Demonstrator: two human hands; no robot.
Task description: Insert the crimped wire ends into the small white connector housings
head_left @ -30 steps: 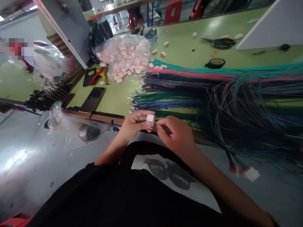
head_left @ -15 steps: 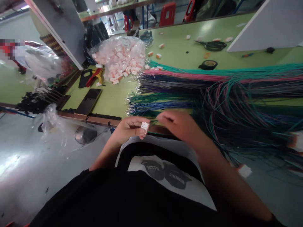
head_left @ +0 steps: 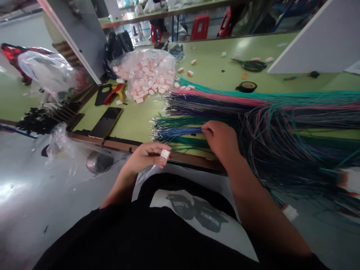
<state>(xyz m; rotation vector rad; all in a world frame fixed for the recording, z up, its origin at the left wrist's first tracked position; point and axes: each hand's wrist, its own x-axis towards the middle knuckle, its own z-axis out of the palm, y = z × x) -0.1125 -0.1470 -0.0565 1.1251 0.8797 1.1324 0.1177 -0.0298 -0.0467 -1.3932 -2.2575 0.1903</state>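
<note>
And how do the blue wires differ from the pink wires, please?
The blue wires lie nearer the person; the pink wires lie farther off. The right hand is at the blue wires, while the pink wires lie clear of it. Both lie on the green table, tips toward the left.

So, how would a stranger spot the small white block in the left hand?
Find the green worktable, then the left hand at its near edge. The small white block pokes out at that hand's fingertips. Unlike the similar blocks in the clear bag, this one is hand-held.
</note>
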